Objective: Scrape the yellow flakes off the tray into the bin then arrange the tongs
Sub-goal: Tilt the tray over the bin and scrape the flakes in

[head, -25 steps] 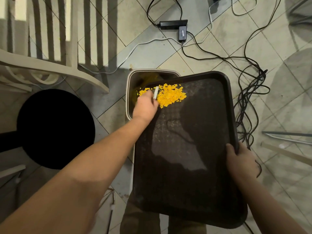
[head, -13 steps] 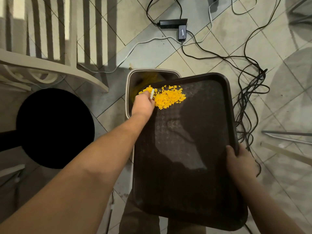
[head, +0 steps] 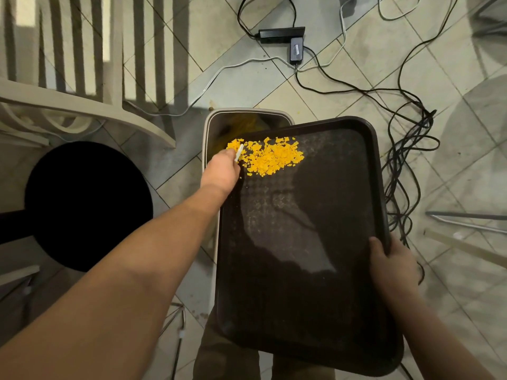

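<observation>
A dark brown tray [head: 301, 256] is held above a grey bin [head: 211, 124], its far left corner over the bin's opening. Yellow flakes [head: 270, 156] lie in a heap at that far corner. My left hand [head: 222, 171] grips a small white scraper [head: 239, 152] whose tip sits in the left part of the heap. My right hand [head: 392, 259] grips the tray's right rim, thumb on top. Yellow material shows inside the bin. No tongs are in view.
A pale slatted chair [head: 82, 100] stands at the far left and a round black stool seat [head: 87, 204] at the left. Black and white cables [head: 406, 149] and a power strip [head: 282, 32] lie on the tiled floor at the back and right.
My left hand with the scraper has moved left along the tray's far edge, dragging the flakes toward the corner over the bin. The heap has spread out. The right hand has stayed put.
</observation>
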Tool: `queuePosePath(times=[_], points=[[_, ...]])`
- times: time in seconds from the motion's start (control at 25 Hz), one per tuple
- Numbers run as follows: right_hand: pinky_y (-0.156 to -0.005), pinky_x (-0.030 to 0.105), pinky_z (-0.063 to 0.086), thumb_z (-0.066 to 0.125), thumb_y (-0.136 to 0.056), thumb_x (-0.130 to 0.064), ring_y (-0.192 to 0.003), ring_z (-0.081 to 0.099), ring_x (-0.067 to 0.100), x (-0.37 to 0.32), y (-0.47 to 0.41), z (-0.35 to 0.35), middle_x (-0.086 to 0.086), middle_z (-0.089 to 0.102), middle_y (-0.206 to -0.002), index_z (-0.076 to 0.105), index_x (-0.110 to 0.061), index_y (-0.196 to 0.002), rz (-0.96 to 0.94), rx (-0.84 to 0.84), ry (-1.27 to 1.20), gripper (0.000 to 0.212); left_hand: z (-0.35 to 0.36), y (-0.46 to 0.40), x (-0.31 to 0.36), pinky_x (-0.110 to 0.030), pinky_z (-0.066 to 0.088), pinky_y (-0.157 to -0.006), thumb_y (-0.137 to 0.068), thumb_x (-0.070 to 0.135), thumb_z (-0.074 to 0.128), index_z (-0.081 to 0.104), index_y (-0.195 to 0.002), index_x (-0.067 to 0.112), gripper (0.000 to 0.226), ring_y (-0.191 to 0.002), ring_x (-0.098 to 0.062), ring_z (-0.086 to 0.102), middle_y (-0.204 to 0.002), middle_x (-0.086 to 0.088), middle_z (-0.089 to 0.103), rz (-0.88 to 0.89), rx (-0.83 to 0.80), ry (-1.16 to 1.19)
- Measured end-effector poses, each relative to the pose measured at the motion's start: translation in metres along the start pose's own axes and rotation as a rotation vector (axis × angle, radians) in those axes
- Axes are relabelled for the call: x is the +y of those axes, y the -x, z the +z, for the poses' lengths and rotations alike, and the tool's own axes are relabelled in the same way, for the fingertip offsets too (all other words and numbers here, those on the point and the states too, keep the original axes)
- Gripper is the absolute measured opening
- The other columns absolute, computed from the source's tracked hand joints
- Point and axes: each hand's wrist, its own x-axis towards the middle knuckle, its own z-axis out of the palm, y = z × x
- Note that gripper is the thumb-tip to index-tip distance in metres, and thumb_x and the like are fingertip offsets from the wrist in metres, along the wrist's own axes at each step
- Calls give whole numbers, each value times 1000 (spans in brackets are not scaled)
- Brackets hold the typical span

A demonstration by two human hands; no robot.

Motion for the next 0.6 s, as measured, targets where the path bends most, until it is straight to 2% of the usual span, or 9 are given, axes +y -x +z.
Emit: queuePosePath(times=[0.12,0.2,0.32,0.48,0.6], points=[[-76,33,36,47,-94,-23,-88,53,21,-2,1,-1,6,61,-98,57,-15,-120,9,3,-2,29,-4,-1,5,-40,48,-76,-90,11,44,52,-94,3,12,-88,-38,58,-100,-19,59,-6,33,30],[-72,29,34,47,-94,-23,-82,48,16,-3,2,-1,4,59,-93,57,-14,-121,4,4,5,30,-2,7,11,-37,45,-71,-90,12,46,49,-89,5,8,-85,-37,57,-95,-16,58,31,30,64],[-71,28,33,47,-94,-24,-77,45,12,-3,1,-3,3,58,-90,57,-14,-120,11,-3,0,29,4,14,14,-35,42,-68,-89,11,47,51,-91,2,10,-85,-36,56,-99,-19,58,56,-35,20],[-72,31,37,46,-95,-24,-78,48,13,-6,3,-6,-1,58,-90,56,-17,-120,-1,-24,-12,28,-4,4,1,-41,48,-77,-88,9,44,53,-97,1,15,-92,-40,57,-103,-22,59,-58,-36,-29],[-75,33,40,45,-94,-25,-87,55,21,-11,2,-9,0,60,-90,56,-19,-120,-16,-16,-5,28,-5,6,2,-41,49,-76,-89,10,45,54,-97,1,16,-91,-40,58,-102,-21,59,-43,-3,5]])
